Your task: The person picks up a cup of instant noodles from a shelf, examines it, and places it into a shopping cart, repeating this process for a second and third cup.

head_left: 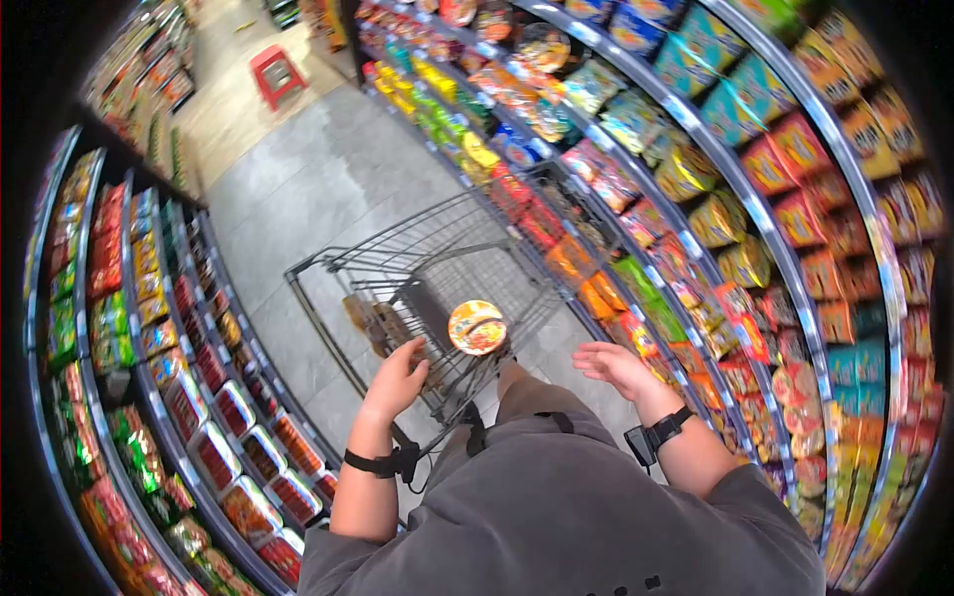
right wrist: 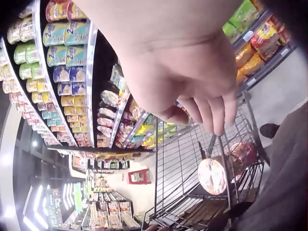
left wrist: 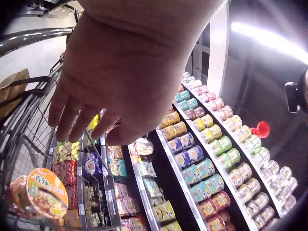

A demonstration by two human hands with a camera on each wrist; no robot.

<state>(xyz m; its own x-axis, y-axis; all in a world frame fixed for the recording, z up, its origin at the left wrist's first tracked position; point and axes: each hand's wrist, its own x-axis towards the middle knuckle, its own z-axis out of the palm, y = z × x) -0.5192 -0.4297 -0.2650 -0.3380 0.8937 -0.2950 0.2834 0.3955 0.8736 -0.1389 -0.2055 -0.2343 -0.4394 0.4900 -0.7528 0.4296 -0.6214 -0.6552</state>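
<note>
My left hand (head_left: 397, 379) hangs with relaxed fingers beside the cart's near end, holding nothing. The right hand (head_left: 618, 370) is held out on the other side, fingers extended and nothing in them. Between the two, an instant noodle bowl (head_left: 477, 328) with an orange-rimmed lid sits in the near part of the wire shopping cart (head_left: 397, 243). The left wrist view shows this noodle bowl (left wrist: 47, 192) tilted, its printed lid facing out, with another round pack behind it. From the right wrist, the palm (right wrist: 187, 72) appears above the cart's wire side.
Shelves of bagged noodles (head_left: 686, 189) rise close on the right, with rows of noodle cups (left wrist: 202, 178) farther along. Packaged snacks (head_left: 214, 452) fill the left shelves. A red stool (head_left: 276, 75) stands on the floor ahead. Something brown (head_left: 373, 326) lies at the cart's left.
</note>
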